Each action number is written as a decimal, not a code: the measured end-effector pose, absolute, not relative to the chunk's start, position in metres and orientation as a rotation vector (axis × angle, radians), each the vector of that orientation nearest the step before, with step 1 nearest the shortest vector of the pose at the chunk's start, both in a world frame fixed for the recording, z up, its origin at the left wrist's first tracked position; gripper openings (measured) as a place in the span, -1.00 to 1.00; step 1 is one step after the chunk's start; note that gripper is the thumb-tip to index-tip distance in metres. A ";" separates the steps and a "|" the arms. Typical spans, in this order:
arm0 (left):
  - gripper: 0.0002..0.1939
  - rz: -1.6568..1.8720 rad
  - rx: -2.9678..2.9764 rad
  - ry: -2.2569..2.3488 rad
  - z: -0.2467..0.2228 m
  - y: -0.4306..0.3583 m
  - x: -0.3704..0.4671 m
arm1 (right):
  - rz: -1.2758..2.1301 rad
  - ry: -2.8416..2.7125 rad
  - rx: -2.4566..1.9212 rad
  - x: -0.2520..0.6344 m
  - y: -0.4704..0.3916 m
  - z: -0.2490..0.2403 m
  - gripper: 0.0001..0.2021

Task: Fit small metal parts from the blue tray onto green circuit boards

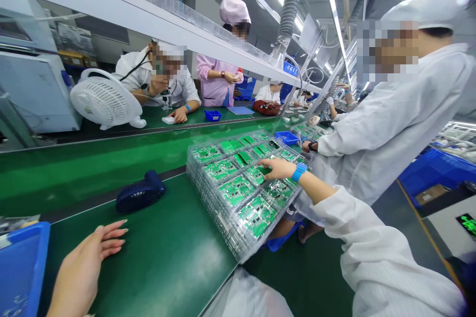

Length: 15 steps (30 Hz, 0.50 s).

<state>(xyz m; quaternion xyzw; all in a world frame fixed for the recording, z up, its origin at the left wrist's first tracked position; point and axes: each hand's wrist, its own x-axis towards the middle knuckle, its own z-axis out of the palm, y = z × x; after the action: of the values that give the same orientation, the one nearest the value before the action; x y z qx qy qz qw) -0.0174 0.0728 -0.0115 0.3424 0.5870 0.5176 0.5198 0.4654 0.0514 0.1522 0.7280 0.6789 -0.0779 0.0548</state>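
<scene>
My right hand (278, 168), with a blue wrist strap (299, 172), reaches over a stack of clear plastic trays (223, 223). Its thumb and fingers touch or hover at a green circuit board (258, 174) in the top tray; whether they grip it cannot be made out. Several green boards lie in the tray's compartments, one of them (258, 214) in the near corner. My left hand (87, 262) is over the green bench at the lower left, fingers stretched out and holding nothing.
A dark blue handheld fan (140, 191) lies left of the trays. At the left edge is a blue bin (26, 267). A person in white (401, 114) stands close on the right. Beyond the green divider (92, 173), other people work near a white fan (106, 99).
</scene>
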 end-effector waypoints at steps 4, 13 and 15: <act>-0.31 1.246 0.818 1.420 -0.010 0.073 -0.016 | -0.172 2.037 2.326 0.469 0.054 0.153 -0.41; -0.48 1.322 0.820 1.328 -0.013 0.071 -0.018 | 0.018 2.115 2.638 0.478 0.049 0.157 -0.71; -0.52 1.364 0.831 1.296 -0.013 0.070 -0.018 | 0.248 2.174 2.684 0.469 0.039 0.161 -0.70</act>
<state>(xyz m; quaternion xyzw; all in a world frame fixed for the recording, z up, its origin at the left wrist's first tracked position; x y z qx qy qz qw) -0.0177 0.0704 -0.0130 0.3459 0.5395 0.5679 0.5164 0.4695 0.0395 0.1613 0.7651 0.6197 0.0708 -0.1600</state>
